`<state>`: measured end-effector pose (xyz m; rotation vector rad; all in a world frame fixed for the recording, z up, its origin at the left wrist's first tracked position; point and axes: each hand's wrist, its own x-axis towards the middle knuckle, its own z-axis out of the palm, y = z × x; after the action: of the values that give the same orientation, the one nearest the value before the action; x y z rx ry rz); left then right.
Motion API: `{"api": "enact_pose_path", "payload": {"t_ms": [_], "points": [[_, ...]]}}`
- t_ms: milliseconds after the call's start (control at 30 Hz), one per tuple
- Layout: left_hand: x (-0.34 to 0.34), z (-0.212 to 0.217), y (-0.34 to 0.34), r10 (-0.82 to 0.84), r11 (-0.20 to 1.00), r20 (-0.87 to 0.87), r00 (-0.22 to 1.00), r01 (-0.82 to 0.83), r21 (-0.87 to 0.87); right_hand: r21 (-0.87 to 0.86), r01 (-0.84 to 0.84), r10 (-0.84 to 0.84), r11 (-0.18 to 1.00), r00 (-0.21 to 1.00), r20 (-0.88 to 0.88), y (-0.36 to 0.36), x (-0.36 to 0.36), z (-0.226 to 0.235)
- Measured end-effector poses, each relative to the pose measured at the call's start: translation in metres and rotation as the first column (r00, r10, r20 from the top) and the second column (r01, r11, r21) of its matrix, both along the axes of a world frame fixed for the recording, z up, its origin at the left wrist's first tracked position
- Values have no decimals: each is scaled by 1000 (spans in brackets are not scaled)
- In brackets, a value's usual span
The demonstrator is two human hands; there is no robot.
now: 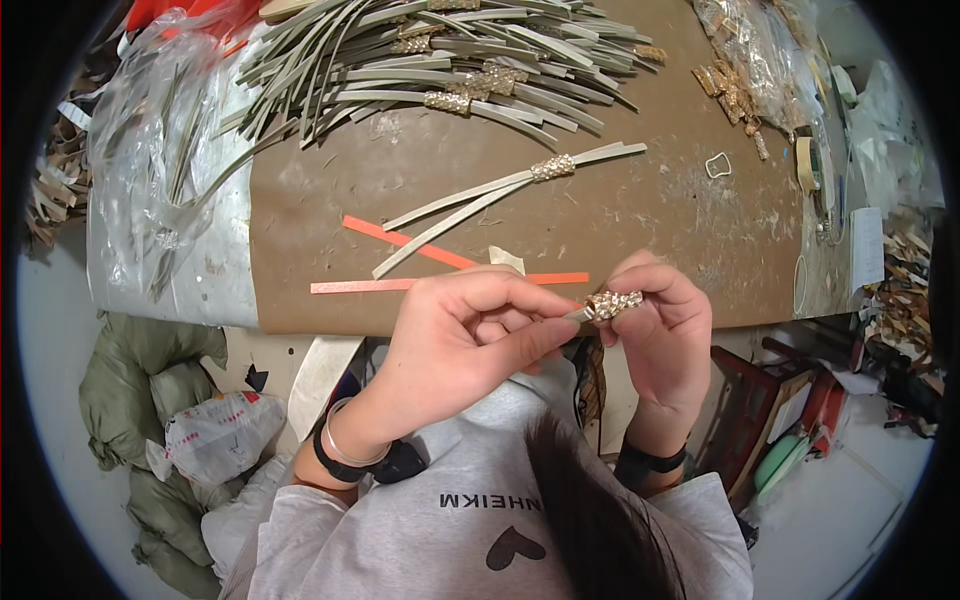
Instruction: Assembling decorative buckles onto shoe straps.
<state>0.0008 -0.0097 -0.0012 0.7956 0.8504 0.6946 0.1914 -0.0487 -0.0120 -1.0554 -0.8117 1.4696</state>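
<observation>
Just over the near edge of the table, my right hand (668, 325) pinches a short glittery gold sleeve (612, 303) between thumb and fingers. My left hand (455, 325) is closed at the sleeve's left end, its thumb and forefinger gripping a pale grey strip (577, 315) that meets the sleeve's opening. How far the strip reaches inside is hidden. Two orange strips (360, 286) lie beyond my left hand, partly covered by it. Farther off rests a pair of grey straps (455, 208) joined through a glittery band (553, 167).
A heap of grey straps with glittery bands (448, 102) lies at the far side. Loose gold sleeves (735, 95) sit at the far right near a clear bag. A wire buckle (718, 165), a tape roll (806, 165) and plastic sheeting (130, 170) are also on the table.
</observation>
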Motion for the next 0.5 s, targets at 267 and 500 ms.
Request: {"api": "enact_pose_path", "payload": {"t_ms": [267, 500], "points": [[-6, -4, 1, -63, 998, 8, 998, 63, 32, -31, 32, -36, 999, 990, -136, 3, -3, 6], [-6, -2, 2, -107, 993, -31, 994, 108, 39, 46, 61, -59, 997, 997, -49, 0, -2, -1]]}}
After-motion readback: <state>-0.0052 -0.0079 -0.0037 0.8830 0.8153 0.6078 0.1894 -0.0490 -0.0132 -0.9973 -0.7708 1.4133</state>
